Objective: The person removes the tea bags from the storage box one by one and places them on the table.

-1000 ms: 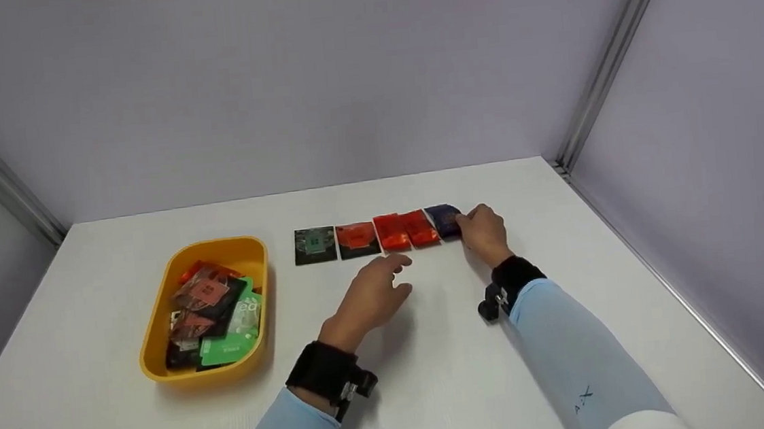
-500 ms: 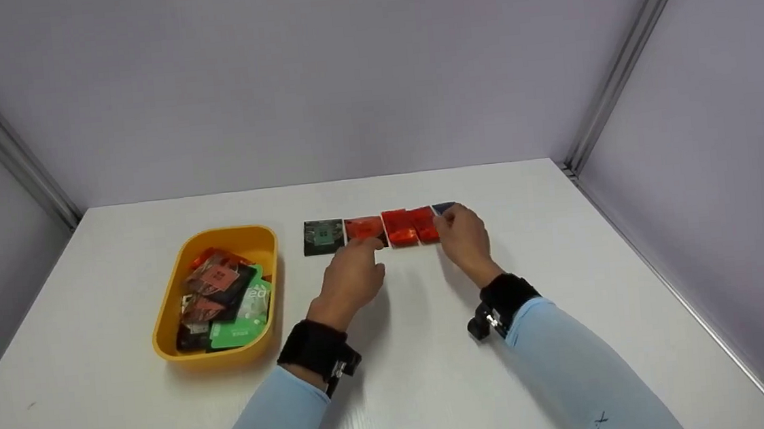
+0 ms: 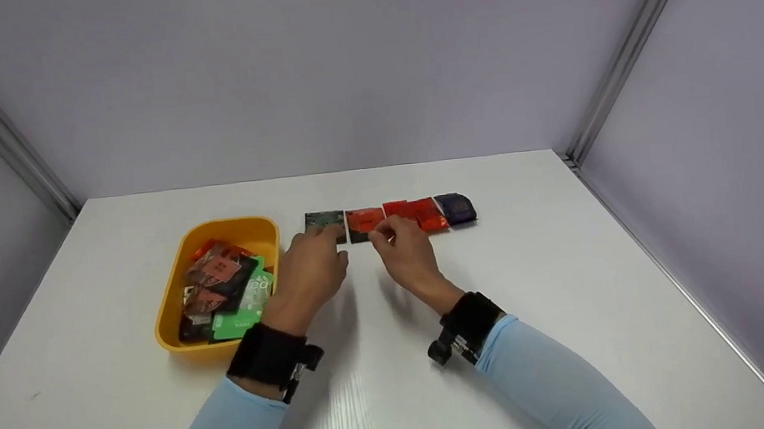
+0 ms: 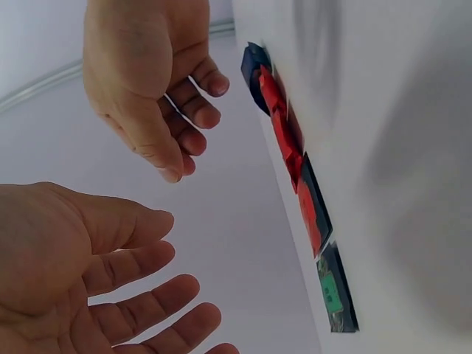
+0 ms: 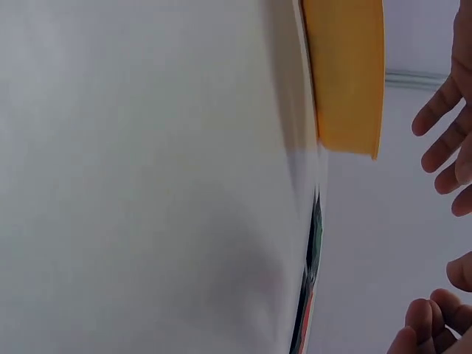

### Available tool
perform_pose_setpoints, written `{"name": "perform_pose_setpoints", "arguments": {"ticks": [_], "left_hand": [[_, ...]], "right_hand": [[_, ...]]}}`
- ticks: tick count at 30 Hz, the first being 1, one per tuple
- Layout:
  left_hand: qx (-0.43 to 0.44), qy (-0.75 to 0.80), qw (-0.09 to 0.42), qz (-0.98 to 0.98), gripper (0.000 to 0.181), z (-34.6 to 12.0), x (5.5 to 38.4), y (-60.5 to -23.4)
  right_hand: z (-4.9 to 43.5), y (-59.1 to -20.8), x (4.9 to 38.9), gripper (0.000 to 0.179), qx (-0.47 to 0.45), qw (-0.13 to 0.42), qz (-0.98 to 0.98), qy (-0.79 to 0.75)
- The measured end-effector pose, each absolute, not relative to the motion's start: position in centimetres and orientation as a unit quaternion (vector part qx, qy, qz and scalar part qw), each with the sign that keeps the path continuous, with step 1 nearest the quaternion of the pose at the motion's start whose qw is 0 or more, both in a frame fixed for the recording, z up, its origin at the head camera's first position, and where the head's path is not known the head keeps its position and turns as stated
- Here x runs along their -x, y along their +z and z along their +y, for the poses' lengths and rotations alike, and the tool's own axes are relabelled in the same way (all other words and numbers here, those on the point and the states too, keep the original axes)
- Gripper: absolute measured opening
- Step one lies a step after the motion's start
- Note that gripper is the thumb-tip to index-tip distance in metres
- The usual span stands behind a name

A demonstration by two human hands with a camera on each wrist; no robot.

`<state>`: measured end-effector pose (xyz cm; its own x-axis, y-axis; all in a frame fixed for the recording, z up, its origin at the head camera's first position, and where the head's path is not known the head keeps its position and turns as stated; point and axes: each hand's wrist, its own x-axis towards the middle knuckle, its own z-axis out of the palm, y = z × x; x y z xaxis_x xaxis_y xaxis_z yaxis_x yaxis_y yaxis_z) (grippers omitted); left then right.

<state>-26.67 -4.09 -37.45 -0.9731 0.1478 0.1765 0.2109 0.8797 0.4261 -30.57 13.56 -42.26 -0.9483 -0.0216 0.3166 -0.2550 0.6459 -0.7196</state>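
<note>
Small flat packets lie in a row on the white table: a green-and-black one [image 3: 325,219], a red-and-black one [image 3: 363,220], glossy red ones [image 3: 433,217] and a dark blue one [image 3: 456,207]. My left hand [image 3: 310,268] hovers in front of the green-and-black packet and partly covers it in the head view. Its fingers are spread and bare in the left wrist view. To its right, my right hand [image 3: 410,254] is held above the table before the red packets, hiding part of them. Its fingers bend loosely with nothing between them.
A yellow bin [image 3: 165,320] stands left of my left hand, close to that forearm. Inside it lie several more packets, among them a green one [image 3: 235,325] and red-and-black ones. Grey walls [image 3: 316,76] close off the back and both sides.
My right hand has left the dark blue packet and moved left past the red ones. The left hand has also shifted left, toward the green-and-black packet.
</note>
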Motion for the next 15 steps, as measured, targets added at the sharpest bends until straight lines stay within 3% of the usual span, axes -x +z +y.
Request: {"name": "perform_pose_setpoints", "arguments": {"ticks": [6,11,15], "left_hand": [[0.096,-0.228,0.078,-0.966,0.044,-7.6,26.3,-35.8],[0.084,-0.226,0.049,-0.969,0.045,-11.1,26.8,-35.1],[0.085,-0.204,0.057,-0.974,0.037,-13.9,27.8,-35.6]], "right_hand": [[12.6,-41.4,29.4,0.013,-0.104,0.139,-0.882,0.437],[12.0,-41.1,28.8,0.014,-0.104,0.114,-0.88,0.45],[11.3,-41.0,28.7,0.014,-0.11,0.109,-0.877,0.454]]}}
